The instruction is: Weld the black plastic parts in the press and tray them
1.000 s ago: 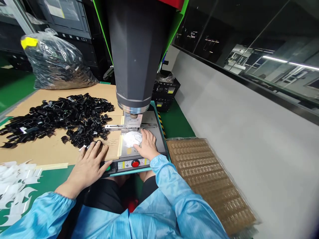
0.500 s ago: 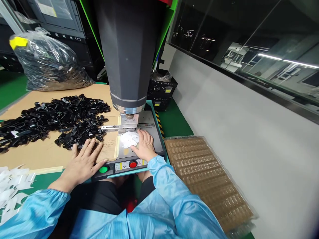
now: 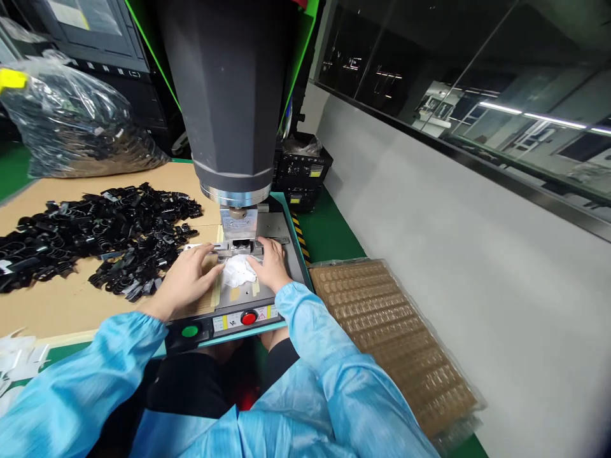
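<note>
The metal block (image 3: 241, 252) is near the mid of the frame, right under the big dark press (image 3: 222, 102). A small black pc (image 3: 241, 244) shows in it. The L hand (image 3: 193, 277) is at the block's L side. Its thumb and fingers are apart, w/ the tips near the flat metal bar (image 3: 220, 247). The R hand (image 3: 270, 264) is at the block's R side. Its thumb and fingers are apart too. Can't tell if the tips of either hand push on the metal.

Btwn the hands, just below the block, lies a pile of white bits (image 3: 240, 271) on the gray plate (image 3: 267, 292). Below that, at lower mid, are a red button (image 3: 249, 317) and a green button (image 3: 189, 331).

A big heap of black pcs (image 3: 114, 222) lies on the tan counter (image 3: 62, 312) at mid L. A clear bag (image 3: 81, 121) full of dark stuff sits at upper L. White scraps (image 3: 23, 362) lie at lower L. Brown trays (image 3: 386, 337) w/ rows of bumps are at lower R. Black boxes (image 3: 305, 168) are stacked up past the press's R side.
</note>
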Available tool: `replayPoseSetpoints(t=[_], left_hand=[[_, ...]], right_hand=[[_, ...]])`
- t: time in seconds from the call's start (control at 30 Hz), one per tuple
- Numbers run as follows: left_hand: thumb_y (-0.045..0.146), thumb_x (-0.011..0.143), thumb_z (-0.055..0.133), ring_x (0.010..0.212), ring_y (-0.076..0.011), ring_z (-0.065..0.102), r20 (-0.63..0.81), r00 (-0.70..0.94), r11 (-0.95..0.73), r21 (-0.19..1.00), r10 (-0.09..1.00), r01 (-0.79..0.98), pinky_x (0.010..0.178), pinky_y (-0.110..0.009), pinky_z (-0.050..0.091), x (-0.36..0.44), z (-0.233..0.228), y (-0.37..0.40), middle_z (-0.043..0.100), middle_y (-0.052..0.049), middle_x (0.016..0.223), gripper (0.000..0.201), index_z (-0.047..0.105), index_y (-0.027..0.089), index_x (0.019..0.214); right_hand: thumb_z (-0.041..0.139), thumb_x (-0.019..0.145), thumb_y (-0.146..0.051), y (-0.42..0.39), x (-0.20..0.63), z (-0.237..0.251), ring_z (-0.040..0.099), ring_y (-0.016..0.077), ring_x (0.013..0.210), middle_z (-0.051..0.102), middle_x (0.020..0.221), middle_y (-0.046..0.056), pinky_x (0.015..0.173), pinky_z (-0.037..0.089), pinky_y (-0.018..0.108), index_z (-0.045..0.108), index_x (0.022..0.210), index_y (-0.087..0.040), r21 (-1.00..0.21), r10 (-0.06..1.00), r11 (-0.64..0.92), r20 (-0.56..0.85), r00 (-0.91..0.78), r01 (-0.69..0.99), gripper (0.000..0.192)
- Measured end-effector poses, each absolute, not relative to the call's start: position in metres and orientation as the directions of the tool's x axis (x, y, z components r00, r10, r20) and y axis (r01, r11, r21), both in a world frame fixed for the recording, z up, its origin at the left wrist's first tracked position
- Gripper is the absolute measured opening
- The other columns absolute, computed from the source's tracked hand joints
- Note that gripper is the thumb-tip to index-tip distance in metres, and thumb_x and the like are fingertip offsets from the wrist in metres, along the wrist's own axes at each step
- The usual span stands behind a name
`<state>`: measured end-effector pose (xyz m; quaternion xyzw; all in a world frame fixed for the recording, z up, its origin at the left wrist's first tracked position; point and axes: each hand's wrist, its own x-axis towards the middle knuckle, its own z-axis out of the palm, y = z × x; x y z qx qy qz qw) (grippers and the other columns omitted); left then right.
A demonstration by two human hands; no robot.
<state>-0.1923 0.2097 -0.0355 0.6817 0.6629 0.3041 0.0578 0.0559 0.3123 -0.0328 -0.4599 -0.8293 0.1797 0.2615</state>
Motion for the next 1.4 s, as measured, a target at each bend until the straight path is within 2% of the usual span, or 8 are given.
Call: replayPoseSetpoints(t=[0.17,0.3,0.43,0.57,0.73,0.83,1.1,1.4], left_hand=[[0.059,0.089,0.068,0.118,-0.0384,0.067,0.247,-0.112,-0.105,0.72,0.963,0.686,0.11,-0.055,0.05,-0.172,-0.032,0.28,0.074,-0.019,0.12,0.057,0.075,0.015,0.124],[0.062,0.085,0.075,0.117,-0.0344,0.068,0.224,-0.082,-0.135,0.798,0.971,0.587,0.111,-0.051,0.051,-0.165,-0.039,0.3,0.076,-0.016,0.123,0.054,0.079,0.018,0.116],[0.067,0.085,0.074,0.109,-0.0322,0.071,0.18,-0.14,-0.099,0.885,0.974,0.455,0.105,-0.049,0.056,-0.165,-0.039,0.299,0.078,-0.017,0.119,0.064,0.078,0.015,0.121],[0.074,0.089,0.069,0.105,-0.0291,0.074,0.127,-0.217,-0.061,0.955,0.968,0.29,0.099,-0.045,0.06,-0.155,-0.037,0.265,0.079,-0.018,0.118,0.077,0.073,0.011,0.132],[0.065,0.071,0.095,0.097,-0.027,0.078,-0.095,-0.305,0.052,0.988,0.947,-0.147,0.094,-0.043,0.065,-0.117,-0.041,0.177,0.08,-0.014,0.11,0.082,0.072,0.015,0.131],[0.06,0.07,0.099,0.096,-0.0262,0.079,-0.173,-0.303,0.085,0.955,0.937,-0.284,0.095,-0.043,0.066,-0.093,-0.043,0.13,0.081,-0.012,0.106,0.076,0.072,0.018,0.128],[0.052,0.079,0.095,0.09,-0.0201,0.077,-0.192,-0.315,0.072,0.932,0.929,-0.355,0.088,-0.036,0.068,-0.068,-0.058,0.084,0.08,-0.009,0.116,0.057,0.074,0.023,0.124],[0.051,0.076,0.097,0.081,-0.019,0.077,-0.211,-0.317,0.083,0.924,0.925,-0.372,0.088,-0.036,0.067,-0.069,-0.064,0.08,0.08,-0.005,0.094,0.056,0.075,0.023,0.12]], right_hand=[[0.076,0.099,-0.041,0.341,0.026,-0.022,0.057,0.0319,0.136,0.07,0.138,0.015,0.115,0.047,0.045,0.061,0.144,-0.017,-0.512,0.882,0.464,0.186,-0.434,0.723,0.054],[0.075,0.099,-0.038,0.35,0.016,-0.022,0.064,0.0301,0.122,0.077,0.123,0.012,0.11,0.051,0.042,0.067,0.131,-0.017,-0.515,0.873,0.477,0.184,-0.452,0.712,0.039],[0.072,0.098,-0.029,0.355,0.016,-0.018,0.07,0.025,0.107,0.079,0.112,0.009,0.101,0.056,0.037,0.073,0.122,-0.018,-0.659,0.889,0.427,0.181,-0.42,0.619,0.026],[0.069,0.095,-0.022,0.335,0.03,-0.023,0.074,0.0198,0.089,0.08,0.099,0.004,0.091,0.061,0.034,0.076,0.12,-0.018,-0.86,0.939,0.266,0.129,-0.319,0.436,0.026],[0.068,0.091,-0.021,0.25,0.059,-0.048,0.078,0.0211,0.099,0.081,0.112,0.008,0.094,0.065,0.037,0.072,0.13,-0.019,-0.986,0.933,0.168,0.154,-0.324,0.015,0.039],[0.072,0.092,-0.025,0.196,0.069,-0.055,0.079,0.0223,0.106,0.08,0.122,0.01,0.099,0.066,0.039,0.071,0.131,-0.021,-0.988,0.928,0.124,0.148,-0.343,-0.092,0.039],[0.072,0.092,-0.024,0.143,0.076,-0.058,0.077,0.0238,0.12,0.077,0.137,0.01,0.112,0.062,0.044,0.07,0.128,-0.024,-0.992,0.933,0.093,0.118,-0.341,-0.087,0.036],[0.073,0.092,-0.024,0.141,0.074,-0.062,0.075,0.0239,0.127,0.075,0.141,0.01,0.115,0.06,0.045,0.068,0.127,-0.025,-0.992,0.932,0.108,0.123,-0.34,-0.061,0.036]])
